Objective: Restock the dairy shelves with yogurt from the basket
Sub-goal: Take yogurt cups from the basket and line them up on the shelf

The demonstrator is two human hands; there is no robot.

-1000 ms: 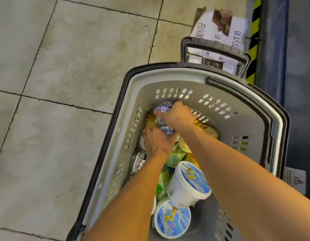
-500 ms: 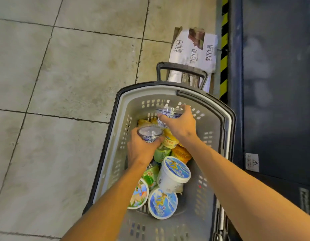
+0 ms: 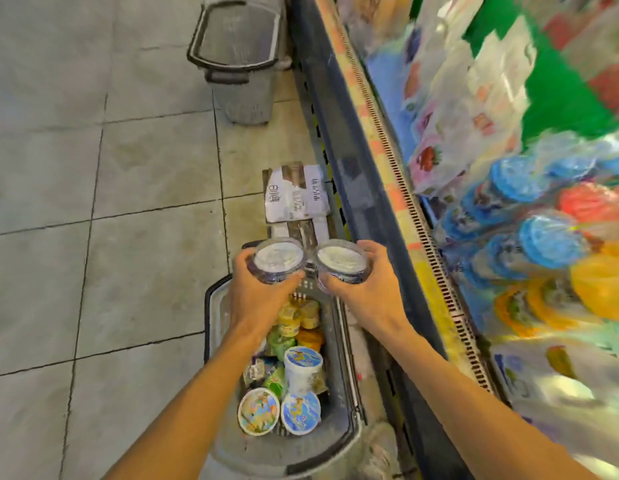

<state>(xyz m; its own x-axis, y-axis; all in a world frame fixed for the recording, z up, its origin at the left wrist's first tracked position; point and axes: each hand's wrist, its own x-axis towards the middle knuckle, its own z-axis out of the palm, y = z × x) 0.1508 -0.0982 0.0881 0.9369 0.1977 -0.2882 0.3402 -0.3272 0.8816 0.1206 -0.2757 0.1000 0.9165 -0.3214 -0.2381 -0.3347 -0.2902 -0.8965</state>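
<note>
Your left hand (image 3: 256, 292) and right hand (image 3: 367, 289) each curl fingers around a clear-lidded yogurt cup (image 3: 278, 259) (light, thin-walled, crushable); grip the sides, not the lid.

The only print I can make out is large dark Chinese lettering on the white cardboard carton (image 3: 296, 199) lying on the floor (too smeared for me to read). Lids, cups and shelf packs carry pictures, but no legible words.
</note>
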